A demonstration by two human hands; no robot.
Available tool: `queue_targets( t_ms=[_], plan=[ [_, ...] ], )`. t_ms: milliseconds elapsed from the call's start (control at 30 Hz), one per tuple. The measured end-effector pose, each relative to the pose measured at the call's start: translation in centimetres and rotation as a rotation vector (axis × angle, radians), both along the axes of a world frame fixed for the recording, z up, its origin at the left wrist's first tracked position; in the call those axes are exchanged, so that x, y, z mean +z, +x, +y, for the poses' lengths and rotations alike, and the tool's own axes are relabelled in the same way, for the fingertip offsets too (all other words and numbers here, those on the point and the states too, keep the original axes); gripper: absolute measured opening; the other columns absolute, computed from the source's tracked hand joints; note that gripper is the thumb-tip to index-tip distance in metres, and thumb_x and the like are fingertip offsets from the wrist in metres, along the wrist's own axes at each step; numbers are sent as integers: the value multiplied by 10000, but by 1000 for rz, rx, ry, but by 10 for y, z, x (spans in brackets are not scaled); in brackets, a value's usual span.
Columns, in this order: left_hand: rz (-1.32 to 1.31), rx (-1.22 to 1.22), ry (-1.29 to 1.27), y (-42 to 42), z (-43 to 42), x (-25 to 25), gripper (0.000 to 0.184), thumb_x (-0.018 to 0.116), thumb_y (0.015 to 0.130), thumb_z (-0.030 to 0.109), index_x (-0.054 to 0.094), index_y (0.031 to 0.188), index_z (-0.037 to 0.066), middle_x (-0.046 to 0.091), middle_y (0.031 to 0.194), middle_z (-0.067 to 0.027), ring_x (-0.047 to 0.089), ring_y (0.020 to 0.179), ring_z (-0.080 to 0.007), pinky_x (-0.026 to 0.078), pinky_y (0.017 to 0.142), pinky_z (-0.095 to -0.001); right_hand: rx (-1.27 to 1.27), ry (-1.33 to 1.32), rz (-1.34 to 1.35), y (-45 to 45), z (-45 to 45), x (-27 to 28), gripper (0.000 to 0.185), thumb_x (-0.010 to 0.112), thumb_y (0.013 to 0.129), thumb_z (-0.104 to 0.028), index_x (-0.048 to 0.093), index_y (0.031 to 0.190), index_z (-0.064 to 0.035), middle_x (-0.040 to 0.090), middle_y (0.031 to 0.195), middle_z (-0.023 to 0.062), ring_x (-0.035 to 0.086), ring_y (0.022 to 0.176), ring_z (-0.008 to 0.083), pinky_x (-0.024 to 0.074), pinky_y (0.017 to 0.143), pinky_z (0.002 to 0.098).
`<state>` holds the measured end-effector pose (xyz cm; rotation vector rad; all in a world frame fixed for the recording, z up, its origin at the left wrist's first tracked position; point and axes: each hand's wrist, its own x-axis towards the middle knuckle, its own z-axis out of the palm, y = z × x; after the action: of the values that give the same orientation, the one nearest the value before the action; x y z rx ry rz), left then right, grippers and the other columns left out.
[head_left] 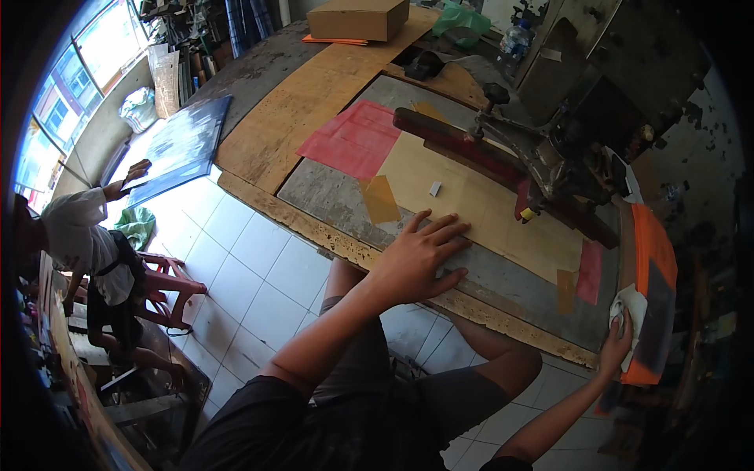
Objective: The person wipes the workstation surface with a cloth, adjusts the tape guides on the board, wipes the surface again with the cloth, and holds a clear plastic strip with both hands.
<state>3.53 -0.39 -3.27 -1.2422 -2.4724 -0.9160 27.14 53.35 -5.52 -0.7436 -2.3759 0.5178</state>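
Observation:
My left hand point(420, 257) lies with spread fingers near the front edge of the grey board point(322, 188), its fingertips at a yellowish sheet point(471, 208). A small white piece point(435, 188) rests on that sheet, above my fingertips. Pink-red sheets point(357, 140) and brown tape point(381, 199) show at the sheet's left end. On the right, my right hand point(618, 341) is closed on a crumpled white cloth point(628, 314), held against an orange and dark panel point(653, 298). A dark red bar point(471, 153) on a metal clamp arm point(518, 133) stretches over the sheet.
Another person point(86, 243) stands at far left, one hand at a shiny blue sheet point(177, 149). A red stool point(174, 290) is beside them. A cardboard box point(357, 19), green plastic bag point(463, 22) and water bottle point(516, 39) stand at the table's back.

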Motion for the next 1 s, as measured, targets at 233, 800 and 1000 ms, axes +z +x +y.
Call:
queue_targets(
  t_ms=[233, 800, 1000],
  plan=[
    [105, -44, -69, 28, -3, 10, 498, 791, 957, 471, 773, 1310, 121, 694, 1422, -129, 542, 1504, -307, 285, 1319, -623, -3, 357, 156, 9, -31, 20, 330, 632, 1127, -190, 695, 1394, -6, 700, 1418, 163, 644, 1355, 336, 491, 1141, 461],
    [40, -267, 35, 65, -17, 36, 430, 828, 939, 307, 756, 1317, 117, 714, 1228, -72, 686, 1205, -278, 472, 1166, -502, 724, 226, -253, -54, -257, 46, 575, 729, 1031, -380, 629, 1548, -147, 488, 1690, 114, 439, 1570, 362, 350, 1293, 562],
    [63, -54, -70, 16, -5, 19, 529, 762, 990, 375, 690, 1431, 93, 597, 1568, -148, 492, 1526, -359, 319, 1300, -573, 852, 171, -277, -57, -261, 52, 567, 758, 997, -317, 650, 1526, -144, 498, 1695, 98, 409, 1607, 347, 331, 1311, 570]
  ],
)
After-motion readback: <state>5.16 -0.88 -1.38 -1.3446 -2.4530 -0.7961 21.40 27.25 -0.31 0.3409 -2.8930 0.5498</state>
